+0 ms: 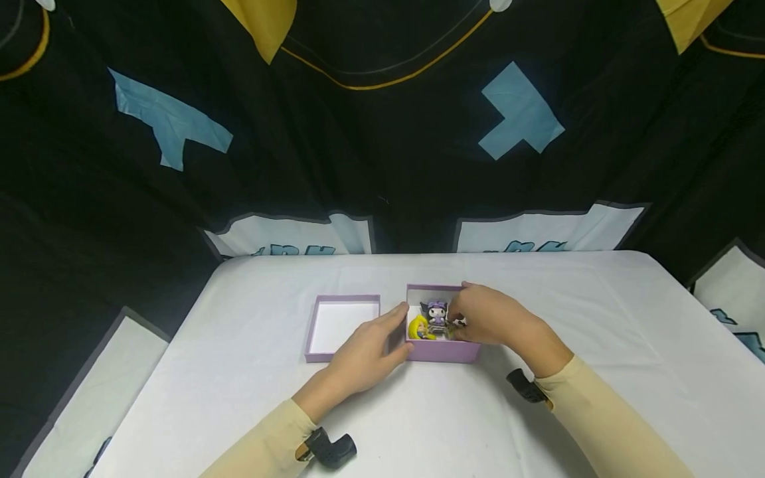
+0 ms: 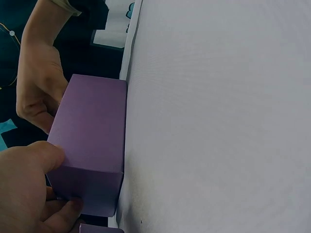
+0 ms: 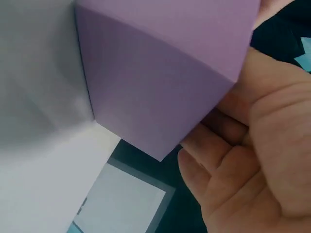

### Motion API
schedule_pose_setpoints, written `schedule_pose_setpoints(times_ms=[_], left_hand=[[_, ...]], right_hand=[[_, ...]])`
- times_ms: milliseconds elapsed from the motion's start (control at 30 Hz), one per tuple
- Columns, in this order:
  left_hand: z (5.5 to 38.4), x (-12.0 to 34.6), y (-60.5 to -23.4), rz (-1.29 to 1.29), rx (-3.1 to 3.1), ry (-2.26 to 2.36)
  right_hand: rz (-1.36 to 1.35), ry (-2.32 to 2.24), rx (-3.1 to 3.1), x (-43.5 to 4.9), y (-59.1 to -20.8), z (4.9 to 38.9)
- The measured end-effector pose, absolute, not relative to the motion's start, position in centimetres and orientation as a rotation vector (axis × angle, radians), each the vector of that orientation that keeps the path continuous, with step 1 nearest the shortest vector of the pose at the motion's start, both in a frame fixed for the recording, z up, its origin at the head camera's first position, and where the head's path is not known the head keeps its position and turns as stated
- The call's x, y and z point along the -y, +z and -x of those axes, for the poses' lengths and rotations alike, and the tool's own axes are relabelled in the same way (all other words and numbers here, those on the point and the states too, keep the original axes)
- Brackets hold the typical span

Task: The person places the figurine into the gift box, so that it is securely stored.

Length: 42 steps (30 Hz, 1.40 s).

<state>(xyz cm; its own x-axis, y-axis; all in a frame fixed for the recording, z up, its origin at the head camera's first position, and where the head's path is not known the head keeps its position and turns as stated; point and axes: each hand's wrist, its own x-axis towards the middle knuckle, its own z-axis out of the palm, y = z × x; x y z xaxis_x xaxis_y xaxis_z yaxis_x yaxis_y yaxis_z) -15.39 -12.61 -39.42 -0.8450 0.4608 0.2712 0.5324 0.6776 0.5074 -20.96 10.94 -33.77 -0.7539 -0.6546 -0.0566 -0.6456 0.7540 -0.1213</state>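
Note:
An open purple box [image 1: 445, 352] stands on the table, its inside white. In it I see a figurine with a black-and-purple hood [image 1: 437, 315] and a yellow figurine [image 1: 420, 328]. My left hand [image 1: 367, 355] holds the box's left end, with the thumb at the front edge and the other fingers against the end wall, as the left wrist view shows. My right hand [image 1: 493, 315] reaches over the box's right end. Its fingertips, inside the box, pinch a small dark-and-white figurine [image 1: 459, 322] that is mostly hidden. In the right wrist view the box wall [image 3: 155, 82] hides those fingertips.
A shallow purple lid [image 1: 343, 325] with a white inside lies left of the box, close to my left hand. White cloth covers the table [image 1: 239, 378]. Behind its far edge hangs a black curtain [image 1: 382, 159] with blue, white and yellow shapes.

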Motion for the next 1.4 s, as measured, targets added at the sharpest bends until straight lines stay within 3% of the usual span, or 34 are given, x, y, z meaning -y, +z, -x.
schedule_pose_setpoints(times_ms=[467,1033,1400], left_hand=[[15.5,13.0,-39.2,0.746,2.781,-1.004],[16.5,18.8,-34.8,-0.093,2.669,-1.274],[16.8,19.8,-36.0,-0.161,2.903,-0.899]], right_hand=[[1.025,-0.716,-3.082,-10.0,-34.3,18.1],[0.79,-1.319,-2.795,-0.8,-34.9,13.1],[0.483,-1.367,-2.584,1.3,-37.8,13.2]])
